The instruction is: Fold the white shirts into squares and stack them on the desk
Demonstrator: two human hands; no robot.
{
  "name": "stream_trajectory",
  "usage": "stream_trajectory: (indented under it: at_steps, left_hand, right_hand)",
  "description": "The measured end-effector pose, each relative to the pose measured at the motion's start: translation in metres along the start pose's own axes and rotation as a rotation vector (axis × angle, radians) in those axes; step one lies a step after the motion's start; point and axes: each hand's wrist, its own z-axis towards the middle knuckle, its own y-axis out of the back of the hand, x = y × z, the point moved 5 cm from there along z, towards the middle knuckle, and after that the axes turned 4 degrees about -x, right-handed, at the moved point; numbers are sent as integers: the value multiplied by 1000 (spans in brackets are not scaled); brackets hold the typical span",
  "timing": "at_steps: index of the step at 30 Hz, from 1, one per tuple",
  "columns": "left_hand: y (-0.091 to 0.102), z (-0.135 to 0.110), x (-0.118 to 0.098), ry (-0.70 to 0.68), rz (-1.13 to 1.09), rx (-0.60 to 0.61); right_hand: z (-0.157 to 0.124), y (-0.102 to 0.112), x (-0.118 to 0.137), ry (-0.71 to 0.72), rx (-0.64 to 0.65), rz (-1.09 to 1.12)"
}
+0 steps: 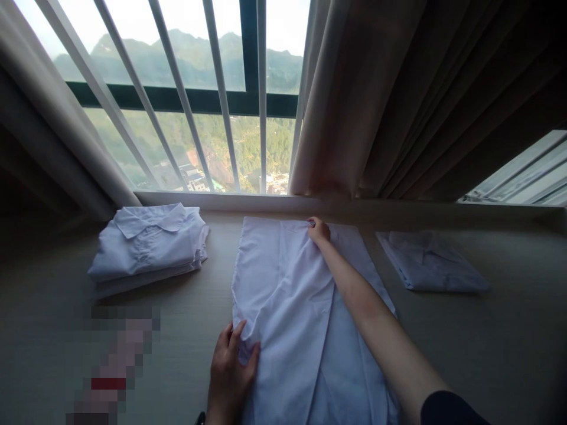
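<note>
A white garment point(301, 319), perhaps a shirt or lab coat, lies spread lengthwise on the pale surface in front of me, with one panel folded over towards the middle. At its far edge, my right hand point(319, 231) pinches the cloth with fingers closed. Creases run from that pinch down to the left side. My left hand point(234, 369) rests at the garment's left edge, thumb and fingers apart, touching the cloth. The near end of the garment runs out of view at the bottom.
A stack of folded white shirts point(146, 245) with a collar on top sits at the left. A folded white garment point(432, 261) lies at the right. Behind are a barred window point(212, 106) and long curtains point(354, 100). A blurred-out patch point(119, 360) covers something at lower left.
</note>
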Motion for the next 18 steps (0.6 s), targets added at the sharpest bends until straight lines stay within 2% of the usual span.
stream_trajectory:
  at_steps: [3,6,9,10,12,15,18]
  left_hand:
    - [-1,-1,0,-4,2,8]
    - [-2,-1,2,-5,14,17]
    - [-2,-2,2,-12,33,21]
    - [-2,-2,2,-15,39,24]
    - [-2,-2,2,-19,43,27]
    - [-2,-1,1,-20,34,27]
    - [-3,0,1,-14,25,22]
  right_hand:
    - [-13,3,-2,8,-58,-12]
    - [-26,2,8,56,-103,-5]
    - [-33,8,13,115,-211,5]
    - [-33,13,8,87,-253,-9]
    - [-31,25,-14,-67,-292,-49]
    - [-24,38,-57,-286,-221,16]
    - [-15,47,-82,-282,-144,203]
